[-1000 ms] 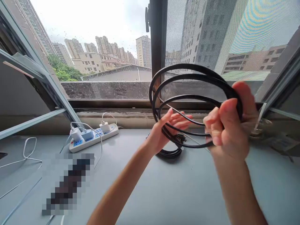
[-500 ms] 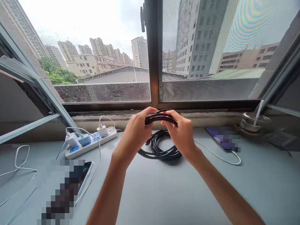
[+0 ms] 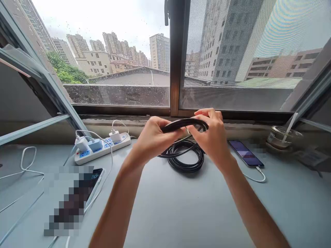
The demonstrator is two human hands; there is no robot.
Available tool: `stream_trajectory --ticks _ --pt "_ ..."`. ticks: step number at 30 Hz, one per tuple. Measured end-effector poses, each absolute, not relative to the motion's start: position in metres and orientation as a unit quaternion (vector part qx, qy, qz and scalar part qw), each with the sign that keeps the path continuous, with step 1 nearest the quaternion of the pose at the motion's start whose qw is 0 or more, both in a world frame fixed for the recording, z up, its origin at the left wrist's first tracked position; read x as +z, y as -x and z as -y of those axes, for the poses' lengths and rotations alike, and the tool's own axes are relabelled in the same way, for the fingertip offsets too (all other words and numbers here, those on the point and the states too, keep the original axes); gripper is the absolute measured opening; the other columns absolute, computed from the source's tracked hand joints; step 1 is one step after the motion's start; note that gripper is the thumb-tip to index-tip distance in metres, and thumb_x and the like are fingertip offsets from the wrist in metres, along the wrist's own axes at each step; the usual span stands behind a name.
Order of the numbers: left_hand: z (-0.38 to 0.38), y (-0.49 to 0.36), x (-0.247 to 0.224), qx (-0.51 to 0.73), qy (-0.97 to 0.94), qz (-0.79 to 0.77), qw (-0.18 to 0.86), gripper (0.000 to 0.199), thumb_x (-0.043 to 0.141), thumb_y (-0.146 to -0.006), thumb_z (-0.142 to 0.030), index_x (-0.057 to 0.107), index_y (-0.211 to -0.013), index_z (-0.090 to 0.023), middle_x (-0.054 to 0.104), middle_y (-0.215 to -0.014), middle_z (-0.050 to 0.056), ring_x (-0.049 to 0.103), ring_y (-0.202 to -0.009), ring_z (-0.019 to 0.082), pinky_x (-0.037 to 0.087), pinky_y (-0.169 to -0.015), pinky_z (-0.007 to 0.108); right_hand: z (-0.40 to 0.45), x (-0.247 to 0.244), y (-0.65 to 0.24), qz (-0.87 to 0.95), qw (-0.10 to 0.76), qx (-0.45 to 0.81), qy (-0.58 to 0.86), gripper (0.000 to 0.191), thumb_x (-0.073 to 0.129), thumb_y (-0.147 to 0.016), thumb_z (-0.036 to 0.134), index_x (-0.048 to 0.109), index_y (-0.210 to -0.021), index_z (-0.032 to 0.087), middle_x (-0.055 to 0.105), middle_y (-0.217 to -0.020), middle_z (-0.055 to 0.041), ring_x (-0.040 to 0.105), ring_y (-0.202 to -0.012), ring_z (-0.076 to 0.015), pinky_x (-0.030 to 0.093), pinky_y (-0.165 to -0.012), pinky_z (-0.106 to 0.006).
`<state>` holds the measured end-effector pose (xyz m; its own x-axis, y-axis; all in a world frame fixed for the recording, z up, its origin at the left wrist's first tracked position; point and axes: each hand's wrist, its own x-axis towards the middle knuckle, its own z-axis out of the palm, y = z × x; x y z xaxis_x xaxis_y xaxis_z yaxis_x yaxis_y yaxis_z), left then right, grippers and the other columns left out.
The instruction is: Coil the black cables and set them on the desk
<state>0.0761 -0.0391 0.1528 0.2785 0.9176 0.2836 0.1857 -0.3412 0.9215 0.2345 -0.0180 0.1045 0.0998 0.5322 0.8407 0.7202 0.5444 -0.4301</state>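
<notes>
A bundle of black cable (image 3: 184, 123) is held up in an arch between my hands. My left hand (image 3: 152, 137) grips its left end, thumb along the underside. At the right end my right hand (image 3: 212, 132) has its thumb and fingers around the cable, some fingers raised behind it. Below and just behind the hands, a coil of black cable (image 3: 186, 167) lies on the pale table (image 3: 181, 213). Strands run from the coil up toward the held bundle; where they join is partly hidden by my hands.
On the left sit a white power strip (image 3: 103, 150) with plugged-in chargers and a phone (image 3: 94, 182), partly pixelated. To the right lie another phone (image 3: 245, 153) on a white cable and a glass jar (image 3: 280, 137) with a straw. The window frame (image 3: 129, 111) stands behind.
My right hand has moved right and up with its end of the bundle, further from my left hand. More of the coil on the table shows. The view has shifted slightly.
</notes>
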Motion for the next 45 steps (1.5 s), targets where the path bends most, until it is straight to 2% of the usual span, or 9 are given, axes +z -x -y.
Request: stream_trajectory --ticks 3,7,12,17,21,29,33,38,45 --pt "0.041 -0.076 0.157 0.527 -0.623 -0.369 0.445 0.045 0.069 -0.066 -0.026 0.032 -0.041 -0.017 0.021 -0.034 -0.009 0.015 -0.031 -0.002 0.003 -0.035 0.018 0.027 0.110 -0.238 0.705 0.560 0.145 0.410 0.038 0.062 -0.082 0.036 0.051 -0.050 0.017 0.061 -0.060 -0.0031 0.057 -0.060 -0.0144 0.047 -0.064 -0.030" --pt "0.040 -0.077 0.158 0.566 -0.605 -0.330 0.454 0.052 0.068 -0.065 -0.021 0.024 -0.037 -0.018 0.019 -0.029 -0.008 0.016 -0.027 -0.001 0.004 -0.034 0.019 0.040 0.118 -0.240 0.643 0.585 0.347 0.353 0.052 0.061 -0.083 0.037 0.034 -0.043 0.017 0.037 -0.034 0.0045 0.033 -0.031 -0.0048 0.024 -0.034 -0.020" --pt "0.038 -0.090 0.151 0.562 -0.593 -0.311 0.485 0.051 0.065 -0.069 -0.023 0.025 -0.039 -0.018 0.023 -0.030 -0.008 0.018 -0.026 -0.001 0.009 -0.032 0.016 0.048 0.129 -0.251 0.607 0.628 0.380 0.304 0.042 0.066 -0.079 0.039 0.048 -0.048 0.017 0.027 -0.030 0.0077 0.022 -0.028 -0.0037 0.015 -0.032 -0.022" --pt "0.033 -0.096 0.145 0.492 -0.605 -0.267 0.566 0.060 0.073 -0.071 -0.042 0.024 -0.044 -0.019 0.018 -0.033 -0.009 0.015 -0.028 -0.001 0.005 -0.031 0.016 0.055 0.137 -0.260 0.614 0.627 0.375 0.298 0.025 0.064 -0.080 0.041 0.069 -0.073 0.017 0.034 -0.035 0.0083 0.023 -0.031 -0.0029 0.022 -0.036 -0.020" --pt "0.029 -0.093 0.145 0.511 -0.610 -0.260 0.547 0.072 0.065 -0.070 -0.068 0.018 -0.045 -0.021 0.015 -0.034 -0.008 0.012 -0.029 0.000 0.004 -0.031 0.019 0.052 0.134 -0.253 0.627 0.653 0.300 0.301 0.018 0.064 -0.080 0.036 0.067 -0.081 0.018 0.051 -0.050 0.0056 0.042 -0.040 -0.0052 0.033 -0.041 -0.020" --pt "0.028 -0.089 0.151 0.636 -0.552 -0.278 0.463 0.072 0.060 -0.078 -0.063 0.012 -0.044 -0.021 0.014 -0.032 -0.006 0.013 -0.029 0.001 0.004 -0.031 0.024 0.056 0.126 -0.238 0.657 0.610 -0.055 0.439 0.024 0.054 -0.088 0.025 0.061 -0.110 0.020 0.066 -0.095 -0.0026 0.062 -0.087 -0.0153 0.049 -0.080 -0.030" --pt "0.027 -0.090 0.151 0.689 -0.528 -0.241 0.434 0.079 0.073 -0.066 -0.062 0.012 -0.042 -0.019 0.015 -0.031 -0.008 0.014 -0.026 0.000 0.003 -0.029 0.021 0.061 0.124 -0.240 0.646 0.548 -0.118 0.519 0.027 0.051 -0.090 0.024 0.063 -0.114 0.018 0.069 -0.096 -0.0062 0.065 -0.082 -0.0198 0.049 -0.068 -0.031" --pt "0.028 -0.097 0.146 0.707 -0.530 -0.180 0.431 0.079 0.073 -0.066 -0.063 0.012 -0.042 -0.019 0.015 -0.031 -0.008 0.014 -0.023 0.002 0.002 -0.026 0.021 0.064 0.127 -0.249 0.640 0.582 -0.051 0.499 0.034 0.059 -0.088 0.029 0.064 -0.120 0.019 0.071 -0.093 -0.0052 0.068 -0.079 -0.0183 0.053 -0.070 -0.030" --pt "0.026 -0.090 0.148 0.703 -0.525 -0.167 0.449 0.073 0.063 -0.078 -0.058 0.012 -0.043 -0.019 0.017 -0.031 -0.008 0.016 -0.023 0.002 0.004 -0.025 0.021 0.062 0.128 -0.251 0.665 0.600 0.175 0.409 0.029 0.073 -0.075 0.041 0.072 -0.096 0.021 0.073 -0.090 -0.0025 0.069 -0.078 -0.0176 0.055 -0.067 -0.026"
